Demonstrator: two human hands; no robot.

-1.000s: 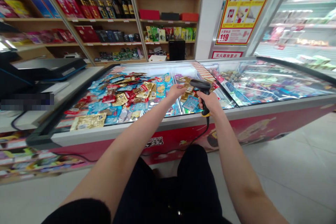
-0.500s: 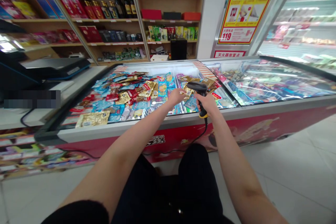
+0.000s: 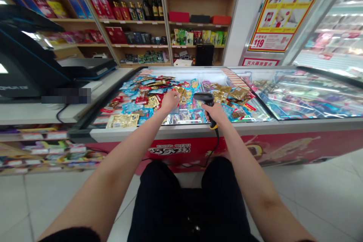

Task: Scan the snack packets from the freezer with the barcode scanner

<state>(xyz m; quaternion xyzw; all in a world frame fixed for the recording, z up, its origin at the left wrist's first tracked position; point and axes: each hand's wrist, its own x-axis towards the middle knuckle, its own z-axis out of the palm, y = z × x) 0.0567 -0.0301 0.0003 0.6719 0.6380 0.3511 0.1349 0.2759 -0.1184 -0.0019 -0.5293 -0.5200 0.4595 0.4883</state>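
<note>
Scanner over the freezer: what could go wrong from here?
The cable of the scanner droops by the person's knee and might snag. The packets overlap loosely, so the left hand could knock some askew. The large gold packet near the front edge of the freezer might slip off if bumped.

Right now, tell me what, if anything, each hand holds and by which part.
The right hand grips the scanner by its handle; whether the left hand holds anything cannot be told.
</note>
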